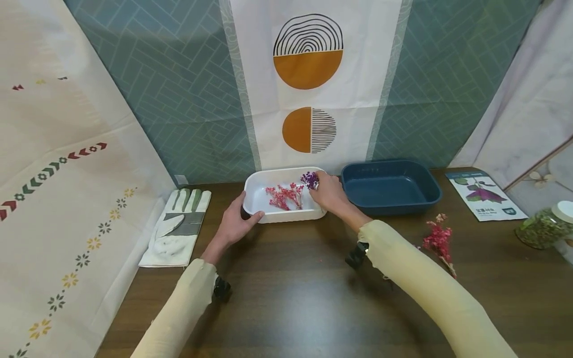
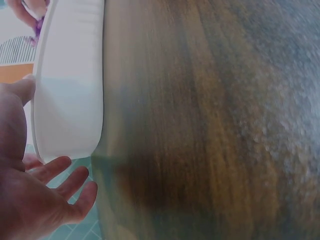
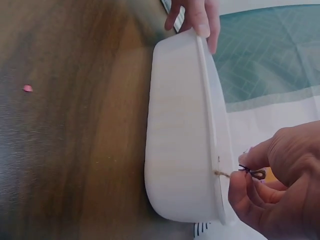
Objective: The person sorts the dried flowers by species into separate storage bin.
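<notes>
A white dish [image 1: 283, 215] sits at the back of the table, holding sprigs of pink dried flowers [image 1: 279, 195]. My left hand [image 1: 235, 221] grips its left end, thumb over the rim; in the left wrist view, the outer fingers [image 2: 82, 192] spread loosely beside the end. Over the dish's right part, my right hand [image 1: 330, 191] pinches a sprig of purple dried flowers [image 1: 310, 180]. In the right wrist view, its thin brown stem [image 3: 257, 174] shows between thumb and fingers, close by the rim; the blossoms are mostly hidden there.
A dark blue dish [image 1: 389, 203] stands right of the white one. Farther right are a printed packet [image 1: 487, 195], a jar of green dried bits [image 1: 543, 228] and a red dried flower bunch [image 1: 438, 241]. White-and-grey gloves [image 1: 176, 231] lie left.
</notes>
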Demonstrator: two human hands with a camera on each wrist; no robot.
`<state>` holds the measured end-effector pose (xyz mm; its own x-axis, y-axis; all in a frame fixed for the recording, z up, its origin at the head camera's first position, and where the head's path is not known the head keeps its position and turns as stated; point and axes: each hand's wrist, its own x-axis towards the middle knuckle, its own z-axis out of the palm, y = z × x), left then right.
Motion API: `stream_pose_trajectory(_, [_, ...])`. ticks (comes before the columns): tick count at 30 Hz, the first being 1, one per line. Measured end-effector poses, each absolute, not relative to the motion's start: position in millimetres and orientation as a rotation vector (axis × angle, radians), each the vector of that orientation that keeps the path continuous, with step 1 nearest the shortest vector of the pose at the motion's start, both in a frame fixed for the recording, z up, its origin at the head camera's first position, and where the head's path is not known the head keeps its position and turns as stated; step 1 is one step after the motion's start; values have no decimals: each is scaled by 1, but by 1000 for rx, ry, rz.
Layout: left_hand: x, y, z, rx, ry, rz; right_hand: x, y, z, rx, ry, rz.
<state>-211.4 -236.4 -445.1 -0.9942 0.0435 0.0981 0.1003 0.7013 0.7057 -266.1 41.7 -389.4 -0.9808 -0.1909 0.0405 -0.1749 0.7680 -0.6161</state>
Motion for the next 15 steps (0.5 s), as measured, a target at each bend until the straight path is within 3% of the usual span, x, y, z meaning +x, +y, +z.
stream_pose_trajectory(15, [-211,-237,-447,-123,-2823,-1178,-292,17,-401,-185,2971,-793])
